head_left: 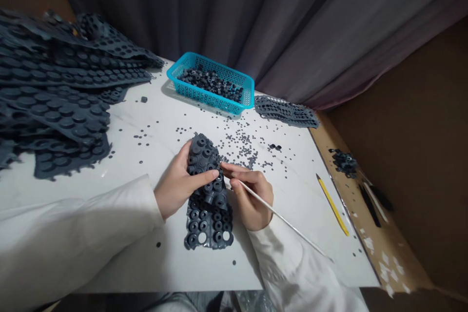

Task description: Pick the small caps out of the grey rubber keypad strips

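Two hands in white sleeves work at the near edge of a white tabletop. The left hand grips a dark rubber sheet studded with rings, its fingers curled behind the raised upper end and the thumb pressed on the front, while the sheet's lower end lies flat on the tabletop. The right hand has its fingers closed pen-fashion on a thin pale rod, whose tip meets the sheet just beside the left thumb. Small dark discs are scattered just beyond the hands. A yellow pencil lies well to the right, near the tabletop's edge. Farther back stands a turquoise basket holding loose dark rings, with a short strip of the same rubber just right of it. A tall pile of such sheets fills the far left. A grey curtain hangs behind.
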Demonstrator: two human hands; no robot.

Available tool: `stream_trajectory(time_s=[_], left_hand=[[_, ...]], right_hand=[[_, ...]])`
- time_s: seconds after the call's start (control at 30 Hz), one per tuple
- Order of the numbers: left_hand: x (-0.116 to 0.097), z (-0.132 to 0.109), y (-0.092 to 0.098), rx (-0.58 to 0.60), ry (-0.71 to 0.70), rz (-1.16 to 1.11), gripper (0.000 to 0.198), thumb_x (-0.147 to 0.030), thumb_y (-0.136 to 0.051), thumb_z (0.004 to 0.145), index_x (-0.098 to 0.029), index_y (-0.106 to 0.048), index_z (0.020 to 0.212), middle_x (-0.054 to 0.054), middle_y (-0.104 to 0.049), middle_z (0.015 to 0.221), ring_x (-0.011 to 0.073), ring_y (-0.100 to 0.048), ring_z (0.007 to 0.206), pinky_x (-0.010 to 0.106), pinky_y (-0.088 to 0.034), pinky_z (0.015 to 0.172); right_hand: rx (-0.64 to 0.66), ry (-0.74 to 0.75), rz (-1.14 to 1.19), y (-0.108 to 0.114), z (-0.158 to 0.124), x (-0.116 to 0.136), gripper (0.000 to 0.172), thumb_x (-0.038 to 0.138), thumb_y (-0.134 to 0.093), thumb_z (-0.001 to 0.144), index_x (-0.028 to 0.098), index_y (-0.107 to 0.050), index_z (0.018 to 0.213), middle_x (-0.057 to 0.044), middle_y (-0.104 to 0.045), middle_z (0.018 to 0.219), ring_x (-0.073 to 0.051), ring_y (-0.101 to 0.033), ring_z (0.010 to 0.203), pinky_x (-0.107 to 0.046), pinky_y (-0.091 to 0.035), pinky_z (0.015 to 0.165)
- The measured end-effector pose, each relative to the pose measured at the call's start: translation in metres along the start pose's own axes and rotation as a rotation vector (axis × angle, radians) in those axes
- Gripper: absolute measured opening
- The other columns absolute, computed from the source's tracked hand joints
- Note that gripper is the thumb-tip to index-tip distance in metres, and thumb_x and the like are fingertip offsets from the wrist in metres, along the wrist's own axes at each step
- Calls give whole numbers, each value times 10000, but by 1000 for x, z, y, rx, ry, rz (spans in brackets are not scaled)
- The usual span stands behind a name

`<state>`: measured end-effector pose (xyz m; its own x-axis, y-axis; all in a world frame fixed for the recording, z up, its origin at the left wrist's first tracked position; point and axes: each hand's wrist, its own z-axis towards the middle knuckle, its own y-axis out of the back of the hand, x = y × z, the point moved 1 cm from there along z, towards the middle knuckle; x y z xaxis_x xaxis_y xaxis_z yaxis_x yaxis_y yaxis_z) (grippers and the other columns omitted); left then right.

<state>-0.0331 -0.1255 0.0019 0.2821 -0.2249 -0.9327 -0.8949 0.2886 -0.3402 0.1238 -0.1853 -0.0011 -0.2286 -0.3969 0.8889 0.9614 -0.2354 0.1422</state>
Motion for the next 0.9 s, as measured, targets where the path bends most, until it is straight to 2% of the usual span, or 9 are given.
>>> stream_trajectory(time_s=[0.13, 0.3, 0.57, 0.7, 0.9], left_hand=[[1, 1, 0, -12, 2, 1, 571, -279, -815, 696, -251, -537, 1194, 14, -663, 1049, 206, -634, 965, 282, -508, 825], [0, 2, 0, -15, -4, -7, 545, -266, -811, 697, -247, -547, 1174, 9, -660, 1035, 196, -629, 952, 281, -502, 836], [0, 1, 0, -6, -1, 19, 516, -251, -801, 708, -242, -542, 1155, 12, -661, 1023, 214, -622, 1002, 299, -489, 872], [-1, 1, 0, -10, 0, 22, 527, -265, -805, 709, -235, -542, 1165, 30, -663, 1057, 237, -620, 1039, 323, -485, 901], [1, 1, 1, 5, -3, 30, 536, -268, -804, 715, -249, -535, 1179, 12, -665, 1071, 216, -618, 1046, 296, -486, 899]], right_hand=[[-14, -108, 110, -3, 1, 1, 123, 318, -644, 878, 220, -573, 859, -104, -755, 1066, -228, -725, 998, -408, -611, 827], [16, -130, 131, -2, 3, 3, 126, 322, -653, 873, 223, -579, 849, -97, -753, 1080, -223, -719, 1017, -396, -604, 838], [45, -10, 7, -1, 3, 6, 68, 182, -645, 869, 226, -592, 867, -92, -754, 1079, -214, -721, 1012, -386, -595, 852], [67, 50, -59, 1, 3, 6, 88, 155, -625, 875, 231, -584, 891, -96, -746, 1101, -208, -732, 978, -373, -614, 814], [91, 160, -177, 1, 3, 10, 87, 142, -583, 894, 225, -579, 919, -108, -748, 1087, -208, -728, 990, -348, -633, 762]])
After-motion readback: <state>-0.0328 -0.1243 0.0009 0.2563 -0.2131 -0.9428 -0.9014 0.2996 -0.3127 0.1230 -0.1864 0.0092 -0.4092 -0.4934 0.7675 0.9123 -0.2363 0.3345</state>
